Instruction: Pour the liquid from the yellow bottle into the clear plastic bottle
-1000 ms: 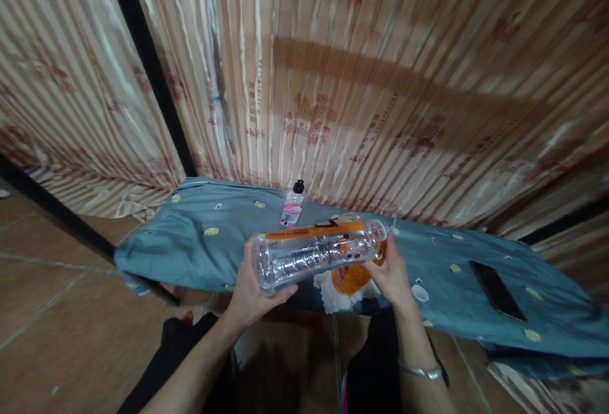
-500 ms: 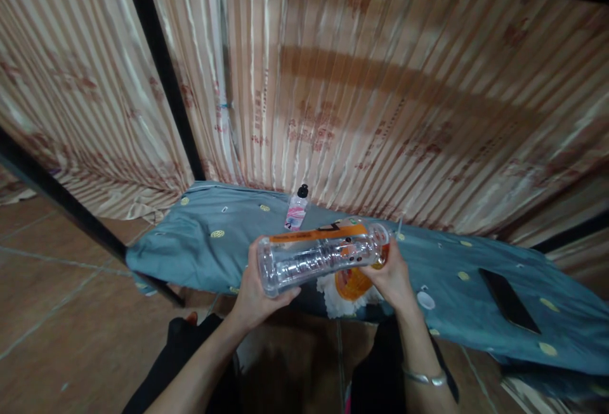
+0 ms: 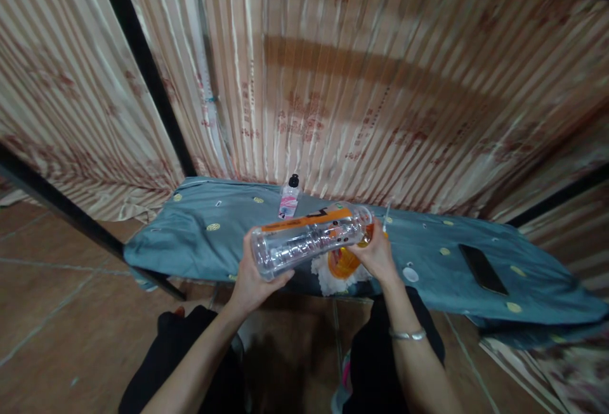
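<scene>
I hold a clear plastic bottle (image 3: 309, 243) with an orange label on its side, lying nearly level above the edge of a low surface draped in blue-grey cloth (image 3: 204, 243). My left hand (image 3: 254, 278) wraps round the bottle's base end. My right hand (image 3: 375, 255) is closed round the neck end, and the cap is hidden by its fingers. Under the bottle on the cloth lies something orange on a white fluffy patch (image 3: 340, 271).
A small bottle with a black cap and pink label (image 3: 288, 198) stands at the back of the cloth. A dark phone (image 3: 483, 269) lies on the cloth to the right. Striped curtains (image 3: 361, 84) hang behind; black frame bars (image 3: 143, 65) cross at left.
The bottle and both hands stay in the same grip. The view has shifted a little, so everything sits slightly higher and further left in the picture.
</scene>
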`<state>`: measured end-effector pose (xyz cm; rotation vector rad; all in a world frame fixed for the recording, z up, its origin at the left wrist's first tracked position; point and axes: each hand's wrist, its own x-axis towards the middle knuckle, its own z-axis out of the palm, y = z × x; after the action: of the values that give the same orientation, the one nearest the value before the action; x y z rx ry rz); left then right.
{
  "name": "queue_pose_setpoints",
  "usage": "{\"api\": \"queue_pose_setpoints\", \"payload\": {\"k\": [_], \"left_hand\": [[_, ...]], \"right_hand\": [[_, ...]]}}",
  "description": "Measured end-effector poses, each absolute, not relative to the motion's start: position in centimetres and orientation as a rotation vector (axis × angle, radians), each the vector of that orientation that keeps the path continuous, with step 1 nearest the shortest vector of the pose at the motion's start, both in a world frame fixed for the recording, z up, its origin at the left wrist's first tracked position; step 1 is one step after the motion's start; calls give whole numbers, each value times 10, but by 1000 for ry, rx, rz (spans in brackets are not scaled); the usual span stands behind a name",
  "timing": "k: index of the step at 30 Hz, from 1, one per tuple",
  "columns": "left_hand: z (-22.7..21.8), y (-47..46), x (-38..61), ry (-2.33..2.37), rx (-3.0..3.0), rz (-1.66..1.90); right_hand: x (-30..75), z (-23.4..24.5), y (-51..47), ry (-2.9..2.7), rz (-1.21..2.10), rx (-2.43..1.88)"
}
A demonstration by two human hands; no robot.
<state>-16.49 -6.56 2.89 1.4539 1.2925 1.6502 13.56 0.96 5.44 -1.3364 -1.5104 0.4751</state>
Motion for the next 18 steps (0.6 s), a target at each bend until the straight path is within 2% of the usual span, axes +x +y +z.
{"api": "queue_pose_setpoints", "payload": {"k": [18], "left_hand": [[31,-61,-169,1259,1475,1564]], "right_hand": [[134,59,7,-1492,476,-1388]]}}
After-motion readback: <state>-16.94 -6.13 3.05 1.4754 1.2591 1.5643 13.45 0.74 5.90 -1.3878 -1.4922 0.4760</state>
